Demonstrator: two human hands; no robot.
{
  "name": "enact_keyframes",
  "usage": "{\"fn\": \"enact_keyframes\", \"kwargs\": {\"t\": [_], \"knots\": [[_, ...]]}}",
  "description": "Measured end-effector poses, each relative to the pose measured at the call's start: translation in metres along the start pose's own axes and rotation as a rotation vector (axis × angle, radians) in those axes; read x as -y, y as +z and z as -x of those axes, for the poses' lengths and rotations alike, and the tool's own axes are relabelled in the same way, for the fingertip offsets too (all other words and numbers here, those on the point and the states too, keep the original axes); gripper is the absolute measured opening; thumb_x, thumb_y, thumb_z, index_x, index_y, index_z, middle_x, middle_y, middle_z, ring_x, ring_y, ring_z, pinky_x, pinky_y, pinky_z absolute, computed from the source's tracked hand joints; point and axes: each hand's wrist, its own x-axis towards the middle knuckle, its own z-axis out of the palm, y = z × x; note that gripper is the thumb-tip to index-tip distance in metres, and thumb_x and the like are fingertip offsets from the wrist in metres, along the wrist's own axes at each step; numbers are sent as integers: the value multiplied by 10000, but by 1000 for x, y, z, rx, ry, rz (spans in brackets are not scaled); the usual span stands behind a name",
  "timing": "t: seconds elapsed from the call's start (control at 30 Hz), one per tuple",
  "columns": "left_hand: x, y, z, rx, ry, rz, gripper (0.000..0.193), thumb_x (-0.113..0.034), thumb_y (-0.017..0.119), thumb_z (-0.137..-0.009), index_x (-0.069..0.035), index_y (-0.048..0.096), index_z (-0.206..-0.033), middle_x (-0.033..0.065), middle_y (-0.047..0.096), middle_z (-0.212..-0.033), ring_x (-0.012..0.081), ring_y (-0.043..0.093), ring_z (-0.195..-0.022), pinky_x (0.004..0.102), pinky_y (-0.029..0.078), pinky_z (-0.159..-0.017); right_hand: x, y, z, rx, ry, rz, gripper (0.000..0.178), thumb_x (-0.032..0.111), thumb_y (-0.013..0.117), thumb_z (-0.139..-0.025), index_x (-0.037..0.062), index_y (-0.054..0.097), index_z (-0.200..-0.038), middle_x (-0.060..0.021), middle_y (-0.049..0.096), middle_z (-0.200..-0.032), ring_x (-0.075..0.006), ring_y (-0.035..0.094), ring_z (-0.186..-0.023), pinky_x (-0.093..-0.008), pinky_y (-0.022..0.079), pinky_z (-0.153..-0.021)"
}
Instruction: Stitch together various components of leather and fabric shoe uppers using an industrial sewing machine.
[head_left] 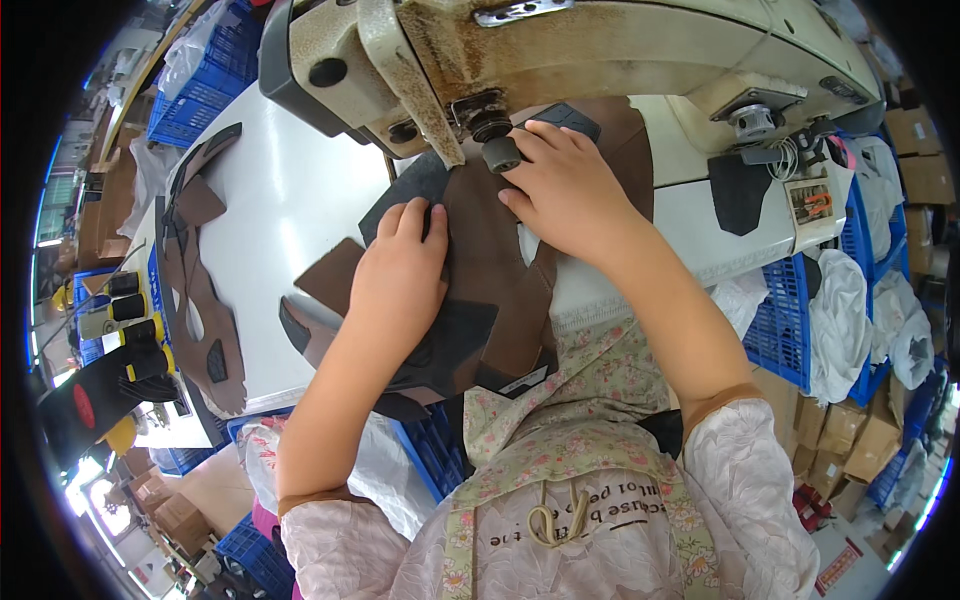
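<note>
A brown leather workpiece [494, 225] with black patches lies under the head of an old beige sewing machine [600, 60]. The machine's small presser roller [501, 154] rests on or just above it. My left hand [402, 262] lies on the leather left of the roller, its fingers slightly bent and the fingertips near a black patch. To the right of the roller, my right hand [568, 190] lies over the leather with fingers stretched and the thumb apart. Lower parts of the workpiece hang over the table's near edge toward my apron. The roller's contact point is partly hidden.
On the white table [290, 190], another brown leather piece [205, 300] lies at the left. A black cut piece [738, 192] sits at the right. Thread cones [125, 296] stand beyond the left edge. Blue crates [780, 325] with plastic bags flank the table.
</note>
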Motion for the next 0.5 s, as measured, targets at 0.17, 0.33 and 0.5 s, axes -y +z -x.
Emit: {"fn": "enact_keyframes", "kwargs": {"t": [0.17, 0.33, 0.5], "knots": [[-16, 8, -7, -10, -61, -85, 636, -4, 710, -683, 12, 580, -1305, 148, 539, -1259, 329, 550, -1179, 400, 565, -871, 4, -12, 3, -6, 27, -42, 314, 280, 702, -856, 107, 717, -1117, -84, 645, -1161, -283, 556, -1198, -495, 402, -1038], [-28, 17, -16, 16, -121, -161, 582, -39, 708, -736, 39, 573, -1296, 148, 553, -1159, 315, 575, -1100, 387, 585, -813, 13, -17, 5, 55, 107, 60, 258, 272, 709, -851, 131, 735, -1066, -69, 624, -1277, -249, 542, -1246, -529, 362, -1097], [-38, 23, -24, -25, -157, -249, 443, -30, 606, -829, 78, 578, -1258, 160, 579, -1097, 305, 603, -1058, 347, 603, -732, 7, -7, 6, -8, 116, 99, 238, 254, 712, -849, 138, 725, -1057, -52, 619, -1293, -237, 548, -1244, -570, 353, -1094]]}}
